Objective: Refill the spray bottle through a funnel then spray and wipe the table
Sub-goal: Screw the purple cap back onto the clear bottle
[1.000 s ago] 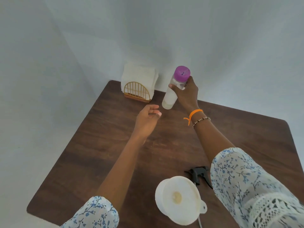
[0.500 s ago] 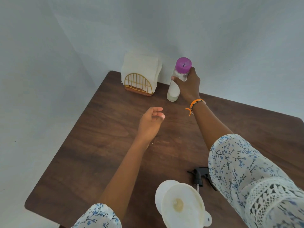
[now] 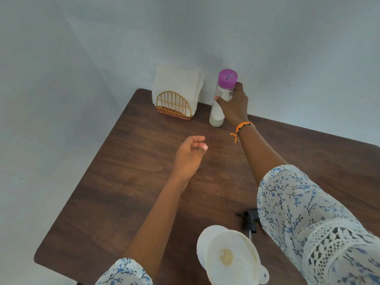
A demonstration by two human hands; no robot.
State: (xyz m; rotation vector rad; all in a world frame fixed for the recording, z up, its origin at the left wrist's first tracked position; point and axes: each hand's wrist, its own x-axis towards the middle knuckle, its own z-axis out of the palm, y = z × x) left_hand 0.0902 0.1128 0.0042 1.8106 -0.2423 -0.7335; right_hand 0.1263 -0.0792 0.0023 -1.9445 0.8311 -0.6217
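Our right hand [image 3: 233,105] grips the purple-capped bottle [image 3: 221,99] beside the napkin holder [image 3: 173,105]; left hand [image 3: 189,155] loosely curled, empty. A careless release could topple it.

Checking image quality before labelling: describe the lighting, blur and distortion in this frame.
Head view: soft, even light, with a pale sheen on the table and no hard shadows; wide-angle bending of the table edges; the funnel and right sleeve near the lens look soft; the purple-capped bottle is sharp.
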